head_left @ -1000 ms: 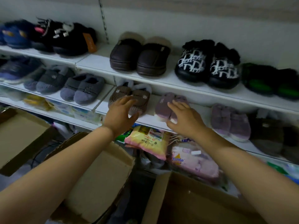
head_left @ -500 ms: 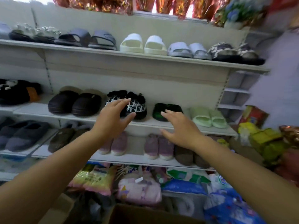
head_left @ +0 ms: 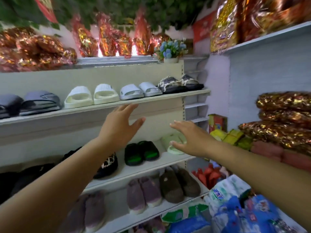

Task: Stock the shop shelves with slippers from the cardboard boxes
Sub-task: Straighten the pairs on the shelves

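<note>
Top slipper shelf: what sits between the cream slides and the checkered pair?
One pair of pale white slides, nothing else; shown in the head view.

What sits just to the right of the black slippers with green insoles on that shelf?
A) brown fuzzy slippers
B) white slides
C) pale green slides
C: the pale green slides stand right beside the black slippers with green insoles on the same shelf, partly hidden by the right hand.

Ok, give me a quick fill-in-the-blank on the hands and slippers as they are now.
The left hand and right hand both hold ____.
The plain black slippers have ____ insoles.
The fuzzy slippers right of the purple pair are ____.
Missing words: nothing; green; brown.
</note>
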`<state>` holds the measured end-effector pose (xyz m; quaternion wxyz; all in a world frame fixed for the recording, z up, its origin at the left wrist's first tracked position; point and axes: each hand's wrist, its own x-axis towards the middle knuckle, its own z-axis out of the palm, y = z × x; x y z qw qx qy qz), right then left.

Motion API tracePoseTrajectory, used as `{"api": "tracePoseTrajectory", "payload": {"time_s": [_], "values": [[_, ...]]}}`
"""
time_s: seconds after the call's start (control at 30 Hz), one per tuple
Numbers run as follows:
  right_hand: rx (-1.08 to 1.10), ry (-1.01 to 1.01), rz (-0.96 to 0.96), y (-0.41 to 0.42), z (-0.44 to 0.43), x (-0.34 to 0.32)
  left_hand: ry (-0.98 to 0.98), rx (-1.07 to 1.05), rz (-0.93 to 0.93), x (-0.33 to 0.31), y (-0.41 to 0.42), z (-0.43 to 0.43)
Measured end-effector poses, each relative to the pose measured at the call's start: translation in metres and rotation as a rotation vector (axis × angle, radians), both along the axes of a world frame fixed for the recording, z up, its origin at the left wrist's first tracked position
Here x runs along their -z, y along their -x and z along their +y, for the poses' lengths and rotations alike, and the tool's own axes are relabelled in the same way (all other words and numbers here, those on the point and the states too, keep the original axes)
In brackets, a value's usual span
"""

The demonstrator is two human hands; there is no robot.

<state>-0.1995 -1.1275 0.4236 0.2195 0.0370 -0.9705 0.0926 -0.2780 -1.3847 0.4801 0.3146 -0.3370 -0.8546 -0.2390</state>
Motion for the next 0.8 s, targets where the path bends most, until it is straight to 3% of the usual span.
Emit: {"api": "tracePoseTrajectory", "payload": {"time_s": [0.4,0.8], "values": [[0.101,0.091,0.1,-0.009,0.123,-0.057,0.148,0.006,-0.043,-0.044,0.031,0.146],[-0.01,0.221,0.124,0.078,0.237,-0.119,0.131,-0.343,-0.242,-0.067,0.082,0.266]]}}
